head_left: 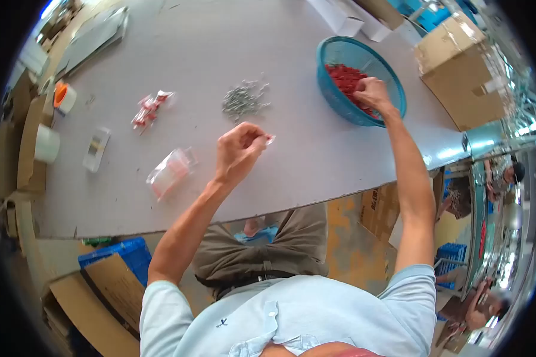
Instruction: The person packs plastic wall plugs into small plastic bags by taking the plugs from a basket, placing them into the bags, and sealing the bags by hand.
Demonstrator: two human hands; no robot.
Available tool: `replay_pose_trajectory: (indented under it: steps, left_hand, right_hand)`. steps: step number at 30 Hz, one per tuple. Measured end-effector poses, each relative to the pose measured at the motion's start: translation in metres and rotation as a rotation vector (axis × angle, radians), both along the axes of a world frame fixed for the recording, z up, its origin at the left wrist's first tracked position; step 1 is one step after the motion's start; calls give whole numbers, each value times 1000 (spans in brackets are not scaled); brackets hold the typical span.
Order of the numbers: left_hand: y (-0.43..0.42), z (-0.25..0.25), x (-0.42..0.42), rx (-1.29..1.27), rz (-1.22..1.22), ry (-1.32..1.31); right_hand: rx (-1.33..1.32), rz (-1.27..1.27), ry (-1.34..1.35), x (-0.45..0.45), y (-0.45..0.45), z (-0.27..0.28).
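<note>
My left hand [241, 152] is raised above the table near its front edge, thumb and fingertips pinched on a small clear plastic bag [270, 140] with a bit of red showing. My right hand [372, 94] reaches into a teal plastic basket [327, 95], its curled fingertips among many small red pieces [346, 78]. What exactly it grips there is partly hidden. Just beyond my left hand lies a loose heap of small grey metal screws [242, 101]. A pile of small bags with red contents [150, 110] and a clear packet of flat plastic bags [171, 172] lie to the left.
A cardboard box [461, 74] stands right of the basket, with white boxes [339, 18] behind it. At the left are a small clear case [96, 150], an orange-cored tape roll [64, 97] and a white roll [46, 144]. Other people sit at far right.
</note>
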State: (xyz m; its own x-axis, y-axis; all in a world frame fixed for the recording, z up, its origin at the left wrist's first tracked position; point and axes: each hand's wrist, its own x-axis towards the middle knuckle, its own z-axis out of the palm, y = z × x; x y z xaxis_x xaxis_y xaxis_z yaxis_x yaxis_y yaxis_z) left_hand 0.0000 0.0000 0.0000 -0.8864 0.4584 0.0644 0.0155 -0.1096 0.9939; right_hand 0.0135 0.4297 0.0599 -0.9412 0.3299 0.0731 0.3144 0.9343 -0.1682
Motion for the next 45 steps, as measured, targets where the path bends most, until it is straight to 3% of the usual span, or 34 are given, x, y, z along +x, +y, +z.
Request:
replay_pose_trajectory:
  steps: [1,3,5,11,13,21,26,30,33,35,37,39,45]
  left_hand:
    - [-1,7,1,-46,-15,-20]
    - [11,-4,9,-8,14,-97]
    - [-2,0,-2,-15,-16,-123]
    - [-10,3,2,-11,-58,-133]
    - [-9,2,3,20,-56,-141]
    - [-10,1,2,87,-130,-157]
    - [-9,-2,2,125,-158,-156]
    - [-10,-1,2,34,-100,-112]
    - [-11,3,3,-29,-64,-106]
    - [-9,-1,2,12,-60,-103]
    - [-9,-3,1,17,-54,-92]
    - [-10,-3,0,24,-45,-82]
    - [-7,-5,-5,31,-47,-101]
  right_hand:
    - [58,61,99,1,2,-4]
    - [-148,-10,311,18,-16,38]
    - [-394,62,447,35,-91,61]
    - [-459,490,574,82,-244,23]
    - [-474,513,599,76,-264,1]
    - [-395,553,469,67,-266,-20]
    - [-754,363,380,68,-266,-27]
    - [-831,266,385,72,-259,-28]
    - [-618,179,454,59,-233,-33]
    - [-289,204,528,41,-215,-37]
    - [-270,187,443,20,-204,-41]
    - [-71,298,559,-12,-192,-51]
    - [415,177,456,-103,-154,-104]
